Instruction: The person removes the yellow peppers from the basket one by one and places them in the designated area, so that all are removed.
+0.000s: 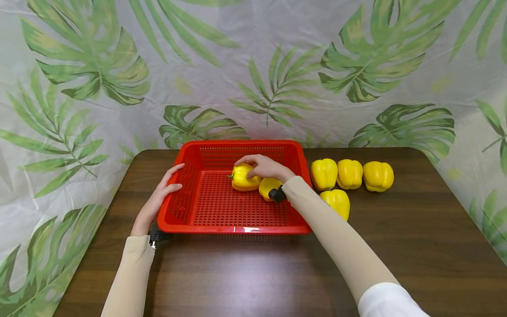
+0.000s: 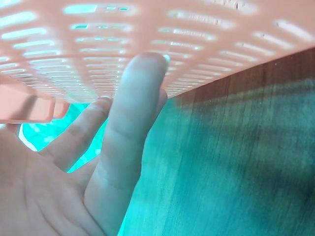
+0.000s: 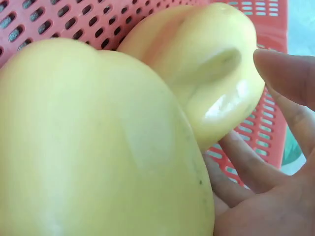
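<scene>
A red perforated plastic basket (image 1: 241, 230) stands on the table. My left hand (image 1: 156, 202) grips its left side, thumb and a finger over the rim. In the left wrist view other fingers (image 2: 133, 108) lie against the basket's outer wall (image 2: 197, 54). Inside the basket, my right hand (image 1: 267, 167) holds a yellow bell pepper (image 1: 242, 179) lying on its side, stem to the left. The right wrist view shows the thumb and fingers around this pepper (image 3: 206, 73). A second yellow bell pepper (image 3: 93, 147) sits beneath the right wrist, partly hidden in the head view.
Right of the basket, several yellow bell peppers (image 1: 350, 174) stand on the dark wooden table (image 1: 416, 246). The nearest one (image 1: 338, 203) is partly covered by the right forearm. Behind the table hangs a leaf-patterned cloth (image 1: 277, 88).
</scene>
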The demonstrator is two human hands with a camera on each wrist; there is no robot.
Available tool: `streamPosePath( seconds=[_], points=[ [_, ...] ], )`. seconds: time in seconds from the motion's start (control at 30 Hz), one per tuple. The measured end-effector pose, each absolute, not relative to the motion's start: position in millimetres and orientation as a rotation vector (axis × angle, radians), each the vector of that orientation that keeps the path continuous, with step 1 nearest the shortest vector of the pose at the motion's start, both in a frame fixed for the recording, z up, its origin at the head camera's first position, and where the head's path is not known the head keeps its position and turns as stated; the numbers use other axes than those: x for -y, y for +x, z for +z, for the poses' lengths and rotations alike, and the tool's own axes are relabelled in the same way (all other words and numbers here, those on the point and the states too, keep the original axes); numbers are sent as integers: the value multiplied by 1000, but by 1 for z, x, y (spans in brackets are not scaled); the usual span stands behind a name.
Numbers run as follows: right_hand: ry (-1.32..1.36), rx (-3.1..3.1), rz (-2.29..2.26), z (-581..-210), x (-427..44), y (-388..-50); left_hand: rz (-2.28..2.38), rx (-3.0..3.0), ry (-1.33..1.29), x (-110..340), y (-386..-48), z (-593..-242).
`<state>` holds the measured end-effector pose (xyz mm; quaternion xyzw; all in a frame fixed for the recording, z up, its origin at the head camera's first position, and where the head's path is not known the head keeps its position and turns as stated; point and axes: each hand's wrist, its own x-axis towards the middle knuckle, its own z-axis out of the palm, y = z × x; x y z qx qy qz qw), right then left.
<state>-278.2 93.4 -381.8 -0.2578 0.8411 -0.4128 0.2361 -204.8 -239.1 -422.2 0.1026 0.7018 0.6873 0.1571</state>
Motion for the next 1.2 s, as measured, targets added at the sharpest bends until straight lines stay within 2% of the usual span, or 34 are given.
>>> streamPosePath(
  seconds=[0.73, 0.9, 1.2],
  points=[
    [-747, -2388, -962, -382, -88, -277, 1962, -2016, 292, 239, -204, -421],
    [-797, -2377, -1017, -380, -90, -276, 1963, -2011, 298, 239, -204, -421],
    [-714, -2319, -1236, -377, -97, -276, 1961, -2020, 298, 238, -205, -422]
  ],
)
